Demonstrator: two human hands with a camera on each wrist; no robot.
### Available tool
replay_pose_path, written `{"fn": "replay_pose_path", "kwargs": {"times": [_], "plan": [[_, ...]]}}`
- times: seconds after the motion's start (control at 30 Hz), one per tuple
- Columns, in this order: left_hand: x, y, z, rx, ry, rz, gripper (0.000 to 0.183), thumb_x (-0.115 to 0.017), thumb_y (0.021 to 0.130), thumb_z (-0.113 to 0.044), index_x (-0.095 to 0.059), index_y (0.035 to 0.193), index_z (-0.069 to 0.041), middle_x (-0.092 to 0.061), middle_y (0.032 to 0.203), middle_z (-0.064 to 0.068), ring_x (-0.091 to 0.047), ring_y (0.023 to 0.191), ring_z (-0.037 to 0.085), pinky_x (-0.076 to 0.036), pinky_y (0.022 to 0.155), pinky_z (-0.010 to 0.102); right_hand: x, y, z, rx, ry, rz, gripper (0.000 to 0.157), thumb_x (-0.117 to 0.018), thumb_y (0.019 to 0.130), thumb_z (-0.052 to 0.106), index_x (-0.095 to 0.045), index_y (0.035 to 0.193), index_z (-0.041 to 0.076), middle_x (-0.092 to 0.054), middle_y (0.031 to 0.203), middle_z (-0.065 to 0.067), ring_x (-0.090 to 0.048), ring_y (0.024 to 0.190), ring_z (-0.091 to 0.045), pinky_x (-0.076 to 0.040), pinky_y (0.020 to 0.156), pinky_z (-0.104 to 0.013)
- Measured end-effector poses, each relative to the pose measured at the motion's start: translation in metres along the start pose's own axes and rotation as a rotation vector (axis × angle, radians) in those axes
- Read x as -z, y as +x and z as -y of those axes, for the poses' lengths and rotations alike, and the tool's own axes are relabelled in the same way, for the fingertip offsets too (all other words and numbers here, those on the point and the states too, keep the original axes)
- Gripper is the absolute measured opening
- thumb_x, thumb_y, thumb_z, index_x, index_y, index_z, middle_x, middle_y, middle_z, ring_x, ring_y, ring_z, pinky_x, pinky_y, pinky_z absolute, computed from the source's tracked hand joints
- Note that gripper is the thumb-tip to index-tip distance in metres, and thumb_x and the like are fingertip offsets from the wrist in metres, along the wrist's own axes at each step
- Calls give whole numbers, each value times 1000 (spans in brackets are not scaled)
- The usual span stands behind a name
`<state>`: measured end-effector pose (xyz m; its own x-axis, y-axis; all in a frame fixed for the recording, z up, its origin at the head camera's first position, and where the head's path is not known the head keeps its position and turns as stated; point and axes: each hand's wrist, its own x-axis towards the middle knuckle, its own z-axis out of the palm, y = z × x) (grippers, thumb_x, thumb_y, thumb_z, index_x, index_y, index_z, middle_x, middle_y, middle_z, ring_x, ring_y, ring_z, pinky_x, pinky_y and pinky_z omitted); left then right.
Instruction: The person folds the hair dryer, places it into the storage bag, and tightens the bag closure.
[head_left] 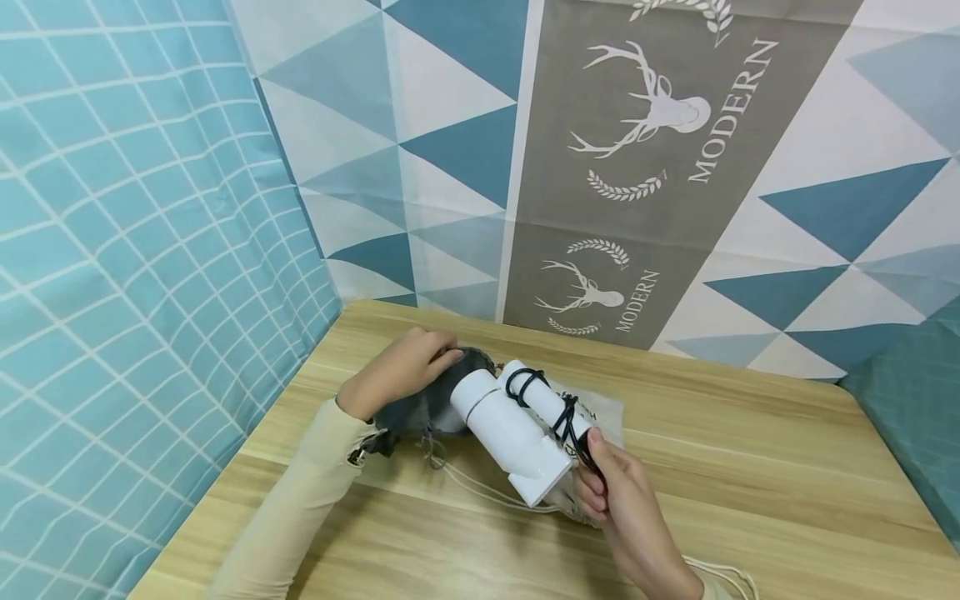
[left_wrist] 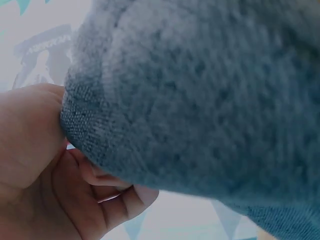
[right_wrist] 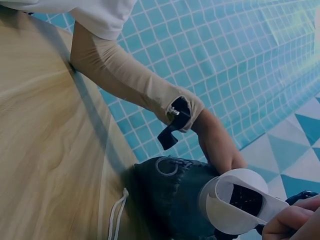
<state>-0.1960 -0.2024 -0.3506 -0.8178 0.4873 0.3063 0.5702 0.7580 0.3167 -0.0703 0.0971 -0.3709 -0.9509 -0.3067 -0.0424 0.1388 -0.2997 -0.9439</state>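
A white hair dryer [head_left: 510,429] with a black cord [head_left: 567,417] wound round its handle is in my right hand [head_left: 633,504], which grips it by the handle's end. The dryer's far barrel end meets a dark grey drawstring bag [head_left: 420,410]; how far inside it sits, I cannot tell. My left hand [head_left: 401,371] holds the bag at its upper edge, with bag cloth [left_wrist: 190,105] filling most of the left wrist view. In the right wrist view, the dryer's round end [right_wrist: 230,217] shows a dark inside, and my right fingers [right_wrist: 295,220] appear at the lower right corner.
A beige cloth bag [head_left: 611,417] with printing lies flat behind the dryer on the wooden table [head_left: 750,467]. White drawstrings [head_left: 480,492] trail over the tabletop. Blue gridded cloth [head_left: 150,250] hangs at the left, patterned cloth [head_left: 450,167] at the back.
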Motion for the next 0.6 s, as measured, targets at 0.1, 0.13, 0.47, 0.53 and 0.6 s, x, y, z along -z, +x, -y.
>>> {"fn": "replay_pose_path", "kwargs": {"times": [0.1, 0.13, 0.47, 0.53, 0.6], "plan": [[2, 0, -7, -13, -11, 12, 20, -48, 93, -24, -58, 77, -19, -46, 57, -8, -42, 46, 5, -38, 48, 23, -6, 5, -2, 29, -16, -14, 34, -36, 96, 34, -42, 74, 9, -30, 57, 2, -25, 45, -10, -13, 40, -29], [2, 0, -9, -15, -13, 15, 21, -47, 94, -25, -57, 76, -20, -46, 57, -8, -42, 45, 5, -38, 47, 23, -7, 6, -3, 34, -27, -25, 35, -37, 96, 34, -41, 72, 9, -29, 57, 2, -24, 45, -10, -13, 40, -30], [0, 0, -18, -31, -12, 5, 21, -47, 93, -22, -59, 78, -15, -46, 57, -9, -41, 46, 3, -37, 46, 21, -18, 5, -19, 55, -164, -87, 44, -41, 95, 34, -42, 76, -6, -36, 56, -2, -30, 43, -9, -17, 36, -31], [0, -1, -17, -24, -8, 10, 20, -47, 93, -22, -59, 78, -16, -46, 57, -8, -41, 45, 3, -37, 46, 21, -22, 4, -22, 66, -207, -111, 45, -43, 94, 34, -44, 79, -9, -39, 55, -3, -32, 42, -9, -21, 34, -27], [-1, -2, -18, -13, -2, 19, 21, -46, 94, -23, -56, 76, -18, -45, 57, -8, -39, 45, 4, -36, 46, 20, -26, 2, -25, 76, -249, -113, 44, -44, 94, 33, -47, 81, -9, -41, 55, -4, -35, 42, -9, -26, 33, -24]]}}
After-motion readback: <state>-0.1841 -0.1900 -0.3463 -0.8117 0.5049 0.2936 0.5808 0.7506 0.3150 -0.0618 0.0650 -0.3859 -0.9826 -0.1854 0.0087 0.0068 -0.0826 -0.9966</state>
